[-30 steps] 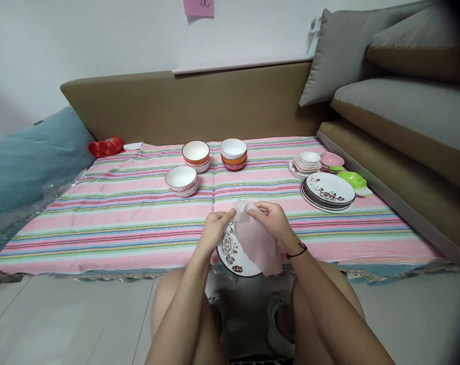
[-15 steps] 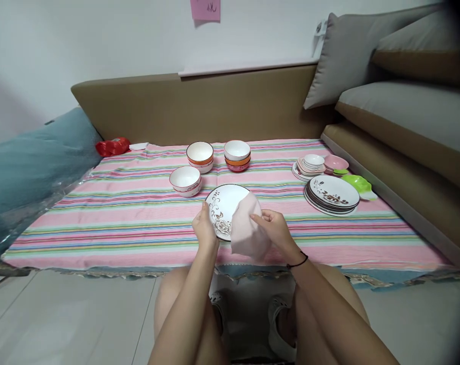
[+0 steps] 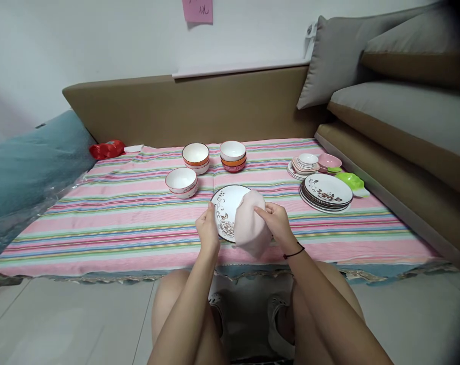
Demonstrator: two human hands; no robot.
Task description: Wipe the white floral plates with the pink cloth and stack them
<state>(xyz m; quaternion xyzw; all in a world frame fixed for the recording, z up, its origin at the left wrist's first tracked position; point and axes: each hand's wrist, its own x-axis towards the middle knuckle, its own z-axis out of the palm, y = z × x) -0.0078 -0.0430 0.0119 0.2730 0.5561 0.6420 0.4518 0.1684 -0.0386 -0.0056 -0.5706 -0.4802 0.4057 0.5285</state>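
Observation:
A white plate [image 3: 226, 205] with a dark rim and brown flower pattern is held up just in front of me. My left hand [image 3: 208, 226] is closed on its left edge, thumb on top. On the right side, my right hand [image 3: 276, 221] pinches a pale pink cloth [image 3: 251, 223] over the plate's right rim. The cloth covers that part of the plate and drapes below it, so whether the right fingers also grip the rim is hidden. A stack of similar plates [image 3: 326, 191] lies to the right.
Stacked bowls [image 3: 181, 180], more bowls [image 3: 195, 156] and a third stack [image 3: 233, 154] stand beyond the plate on a striped cloth [image 3: 111, 213]. Small dishes [image 3: 308, 161], a pink bowl [image 3: 329, 162] and a green dish [image 3: 351, 181] sit at right. Cushions [image 3: 400, 111] rise beyond; a red package [image 3: 107, 149] lies far left.
The plate and both hands have shifted slightly right against the bowls. The cloth stays over the plate's right side, its folds a little different. The whole view has turned slightly.

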